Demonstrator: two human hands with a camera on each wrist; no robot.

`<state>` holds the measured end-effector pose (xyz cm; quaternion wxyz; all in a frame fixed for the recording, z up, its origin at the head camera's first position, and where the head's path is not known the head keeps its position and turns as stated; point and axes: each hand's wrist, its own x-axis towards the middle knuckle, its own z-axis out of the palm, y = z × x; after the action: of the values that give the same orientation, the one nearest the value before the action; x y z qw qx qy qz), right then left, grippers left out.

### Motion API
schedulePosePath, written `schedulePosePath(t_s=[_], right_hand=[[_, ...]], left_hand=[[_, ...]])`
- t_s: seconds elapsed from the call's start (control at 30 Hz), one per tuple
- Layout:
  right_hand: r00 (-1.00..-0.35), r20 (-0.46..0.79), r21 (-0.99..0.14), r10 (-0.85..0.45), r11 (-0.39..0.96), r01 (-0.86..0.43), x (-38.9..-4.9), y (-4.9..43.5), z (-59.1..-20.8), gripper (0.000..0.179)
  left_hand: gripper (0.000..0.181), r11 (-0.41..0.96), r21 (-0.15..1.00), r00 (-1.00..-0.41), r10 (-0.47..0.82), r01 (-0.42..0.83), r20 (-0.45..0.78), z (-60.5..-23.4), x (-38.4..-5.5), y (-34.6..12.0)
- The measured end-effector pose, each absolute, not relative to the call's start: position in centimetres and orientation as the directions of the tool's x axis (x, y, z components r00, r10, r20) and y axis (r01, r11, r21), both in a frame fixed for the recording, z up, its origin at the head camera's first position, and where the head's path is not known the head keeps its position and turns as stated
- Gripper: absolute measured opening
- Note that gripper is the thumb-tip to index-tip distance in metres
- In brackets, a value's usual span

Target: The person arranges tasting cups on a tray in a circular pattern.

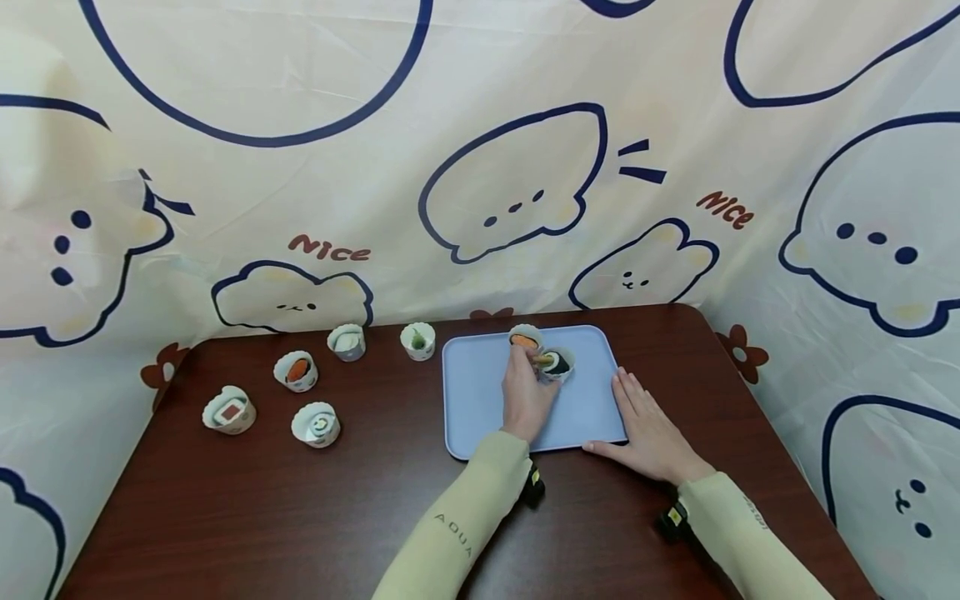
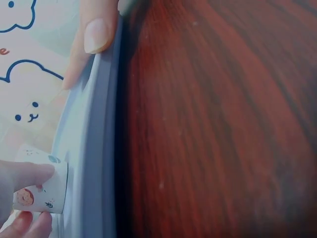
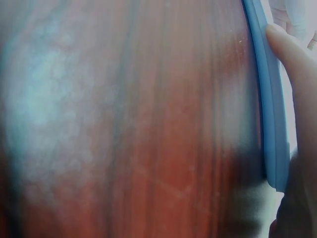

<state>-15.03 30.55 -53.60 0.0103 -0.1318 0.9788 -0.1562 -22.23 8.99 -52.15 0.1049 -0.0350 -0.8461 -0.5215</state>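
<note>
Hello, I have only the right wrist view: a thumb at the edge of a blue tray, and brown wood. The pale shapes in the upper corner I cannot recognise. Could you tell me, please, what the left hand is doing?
Observer: The left hand grips a patterned cup; the left wrist view shows it.
Operator: Thank you. Are there also cups outside the tray?
Observer: Yes, in the head view five cups stand on the table, left of the tray.
Operator: And the fingers of the right hand, where are they?
Observer: They reach forward, fairly straight, at the tray's right edge.
</note>
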Motion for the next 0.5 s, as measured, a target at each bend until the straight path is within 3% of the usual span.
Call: schedulePosePath(t_s=[0.5], right_hand=[[-0.967,0.004,-0.308,-0.255,0.920,-0.244,-14.92,30.50,-53.38,0.122]], left_hand=[[0.052,0.413,0.901,-0.982,-0.065,0.133,0.175,-51.74,-22.30,9.68]])
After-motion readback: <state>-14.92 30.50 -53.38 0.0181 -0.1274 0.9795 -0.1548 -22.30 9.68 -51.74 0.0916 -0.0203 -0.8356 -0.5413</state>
